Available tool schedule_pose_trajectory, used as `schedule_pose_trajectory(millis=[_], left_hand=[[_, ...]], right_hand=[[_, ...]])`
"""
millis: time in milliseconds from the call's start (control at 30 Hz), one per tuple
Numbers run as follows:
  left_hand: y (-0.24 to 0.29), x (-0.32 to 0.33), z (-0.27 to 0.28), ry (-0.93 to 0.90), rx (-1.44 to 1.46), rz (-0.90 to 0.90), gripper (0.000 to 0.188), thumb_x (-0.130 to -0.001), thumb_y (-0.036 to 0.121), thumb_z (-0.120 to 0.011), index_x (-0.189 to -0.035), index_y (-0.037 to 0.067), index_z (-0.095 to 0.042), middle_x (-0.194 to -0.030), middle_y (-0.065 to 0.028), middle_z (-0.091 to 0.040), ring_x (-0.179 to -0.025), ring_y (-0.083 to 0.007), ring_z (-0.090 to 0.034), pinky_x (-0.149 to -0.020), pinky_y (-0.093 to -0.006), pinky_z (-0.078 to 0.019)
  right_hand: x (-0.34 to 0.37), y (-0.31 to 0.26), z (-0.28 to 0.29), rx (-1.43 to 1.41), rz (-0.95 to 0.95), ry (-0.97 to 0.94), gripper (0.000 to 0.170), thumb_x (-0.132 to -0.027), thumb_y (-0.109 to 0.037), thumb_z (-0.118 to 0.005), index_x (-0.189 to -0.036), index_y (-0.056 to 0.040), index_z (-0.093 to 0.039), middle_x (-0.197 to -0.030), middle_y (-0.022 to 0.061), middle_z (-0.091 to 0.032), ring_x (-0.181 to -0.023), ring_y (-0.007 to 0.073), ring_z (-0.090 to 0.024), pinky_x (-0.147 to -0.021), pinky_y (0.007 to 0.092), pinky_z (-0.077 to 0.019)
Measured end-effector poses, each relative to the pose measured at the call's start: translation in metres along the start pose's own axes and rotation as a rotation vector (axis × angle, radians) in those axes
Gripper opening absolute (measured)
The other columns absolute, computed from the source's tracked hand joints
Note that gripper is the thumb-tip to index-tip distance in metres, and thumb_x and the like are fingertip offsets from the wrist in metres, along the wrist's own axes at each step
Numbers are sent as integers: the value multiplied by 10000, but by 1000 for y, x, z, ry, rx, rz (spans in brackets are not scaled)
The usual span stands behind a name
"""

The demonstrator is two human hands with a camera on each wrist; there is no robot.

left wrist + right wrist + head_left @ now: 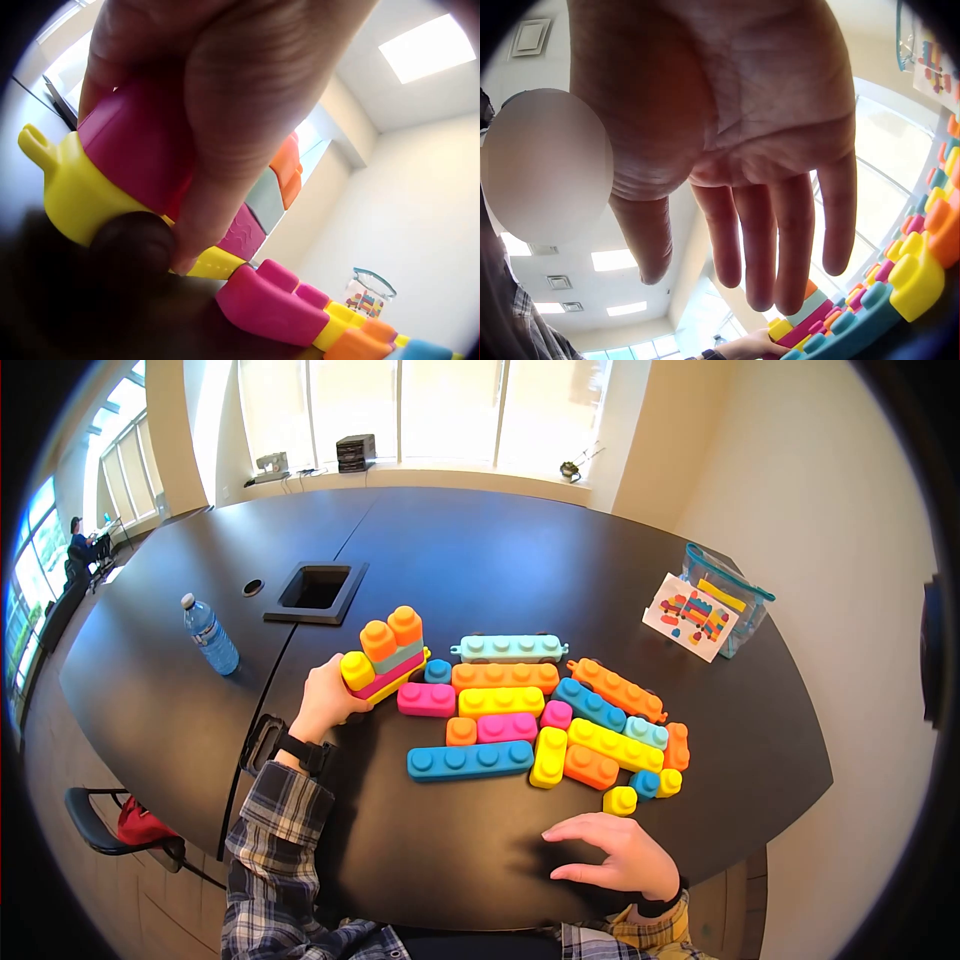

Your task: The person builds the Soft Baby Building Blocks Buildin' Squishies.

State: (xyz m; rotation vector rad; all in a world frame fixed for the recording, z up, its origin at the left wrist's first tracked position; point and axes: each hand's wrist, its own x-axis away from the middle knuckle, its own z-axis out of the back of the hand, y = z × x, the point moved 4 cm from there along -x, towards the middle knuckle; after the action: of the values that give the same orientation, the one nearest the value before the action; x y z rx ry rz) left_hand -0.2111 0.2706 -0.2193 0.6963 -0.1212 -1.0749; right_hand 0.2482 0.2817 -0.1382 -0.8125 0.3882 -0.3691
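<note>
At the left side of the block group, my left hand [328,700] grips a toy block wagon with its thumb and fingers. The wagon has a yellow wheeled base [75,187], a magenta block [142,142] over it, a grey-green block [398,656], and orange knobbed blocks [378,640] on top. A small yellow block [356,671] sits at its near end. In the left wrist view, a dark wheel [131,247] shows beside the thumb. My right hand [625,855] is over the near part of the table, fingers extended and holding nothing, close to a single yellow block [620,800].
Several loose blocks, among them a long blue one [470,761], lie on the dark table [430,850]. Light-blue [510,649] and orange [618,690] wheeled bases lie behind. A clear bag [735,625] with a picture card [690,617] stands right, a water bottle [212,640] left.
</note>
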Motion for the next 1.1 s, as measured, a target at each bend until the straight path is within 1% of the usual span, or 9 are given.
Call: schedule_pose_trajectory(millis=[167, 233, 300, 367, 467, 633, 833, 933, 1100], left_hand=[[17, 16, 14, 79, 47, -75, 988, -607, 212, -997, -1455, 10, -533, -1334, -213, -666, -1256, -402, -628, -1073, -445, -505], [45, 35, 31, 330, -74, -292, 1019, -672, 184, -974, -1538, 11, -466, -1418, -218, -601, -1327, -416, -559, -1134, -465, -456], [78, 68, 43, 326, -72, -368, 723, -743, 150, -925, -1384, 32, -613, -1340, -189, -659, -1298, -391, -594, -1107, -460, -484], [115, 102, 53, 130, 68, -350, 530, -753, 143, -918, -1221, 34, -693, -1233, -152, -720, -1229, -363, -647, -1054, -449, -522], [142, 143, 50, 115, 78, -421, 404, -750, 137, -916, -1098, 42, -732, -1061, -106, -766, -1055, -331, -713, -934, -430, -567], [141, 166, 51, 137, 198, -310, 321, -774, 95, -890, -1059, 46, -752, -953, -83, -777, -928, -291, -739, -846, -388, -582], [148, 177, 41, 80, 312, -332, 269, -776, 65, -874, -1018, 42, -757, -930, -87, -781, -881, -269, -751, -798, -354, -581], [147, 176, 37, 46, 326, -326, 261, -779, 65, -871, -1013, 42, -758, -933, -93, -780, -883, -271, -751, -800, -356, -584], [142, 176, 33, -11, 333, -325, 247, -797, 75, -870, -1017, 50, -759, -923, -86, -780, -881, -275, -749, -801, -360, -590]], right_hand=[[-1, -49, 31, 249, 213, 10, 420, -850, -304, -889, -1181, -86, -751, -1161, 65, -768, -995, 288, -722, -905, 385, -585], [-5, -66, 49, 334, 271, 76, 438, -814, -307, -915, -1162, -89, -761, -1116, 50, -776, -969, 280, -720, -884, 373, -584], [-12, -76, 64, 359, 263, 126, 434, -791, -280, -926, -1147, -91, -764, -1095, 57, -777, -961, 273, -722, -869, 371, -582], [-26, -86, 77, 433, 302, 129, 424, -775, -258, -929, -1125, -88, -761, -1062, 64, -773, -928, 273, -720, -844, 370, -578], [-57, -88, 97, 557, 378, 243, 361, -795, -215, -905, -1088, -74, -749, -1012, 85, -758, -884, 298, -717, -815, 398, -576], [-161, -30, 116, 500, 284, 152, 251, -910, -198, -794, -1063, -13, -724, -1034, 164, -752, -917, 350, -730, -834, 397, -578], [-247, 88, 75, 794, -61, -219, 339, -898, -302, -770, -1149, -83, -714, -1066, 145, -741, -1092, 343, -696, -914, 476, -563], [-267, 144, 52, 1003, -119, -291, 399, -883, -257, -786, -1250, -138, -686, -1144, 96, -746, -1157, 314, -691, -975, 496, -538], [-282, 163, 49, 933, -191, -301, 454, -867, -203, -799, -1304, -177, -681, -1206, 96, -752, -1197, 312, -692, -998, 491, -542]])
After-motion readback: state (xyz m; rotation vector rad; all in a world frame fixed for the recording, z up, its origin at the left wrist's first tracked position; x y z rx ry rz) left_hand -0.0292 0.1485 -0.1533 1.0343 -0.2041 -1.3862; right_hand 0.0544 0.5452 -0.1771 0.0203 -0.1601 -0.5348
